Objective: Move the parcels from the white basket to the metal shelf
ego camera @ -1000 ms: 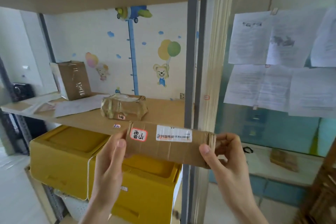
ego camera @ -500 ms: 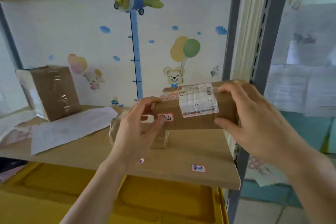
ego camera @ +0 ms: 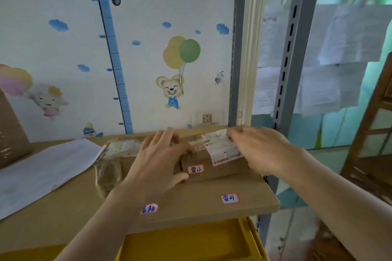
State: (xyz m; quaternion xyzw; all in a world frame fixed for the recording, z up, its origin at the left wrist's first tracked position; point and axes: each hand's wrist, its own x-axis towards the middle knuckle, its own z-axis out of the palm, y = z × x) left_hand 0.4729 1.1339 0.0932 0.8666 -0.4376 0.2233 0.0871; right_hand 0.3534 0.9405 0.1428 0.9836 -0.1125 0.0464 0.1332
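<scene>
A long brown cardboard parcel [ego camera: 214, 167] with a white shipping label and a small red-edged sticker lies on the wooden board of the metal shelf [ego camera: 191, 207], at its right end. My left hand [ego camera: 157, 161] grips the parcel's left end, fingers over the top. My right hand [ego camera: 261, 150] rests on the parcel's right end, blurred by motion. A second parcel [ego camera: 112, 161], wrapped in clear tape, lies just left of it, partly hidden by my left hand. The white basket is out of view.
Grey slotted shelf posts [ego camera: 290, 65] stand at the right. A white paper sheet [ego camera: 42, 167] lies on the shelf's left part, with a taped brown box [ego camera: 10, 131] at the far left. Yellow crates [ego camera: 186, 243] sit below the board. Two handwritten stickers mark the board's front.
The long parcel has gone from held in front of the shelf to lying flat on the board's right end. Both hands followed it down, and the camera came closer.
</scene>
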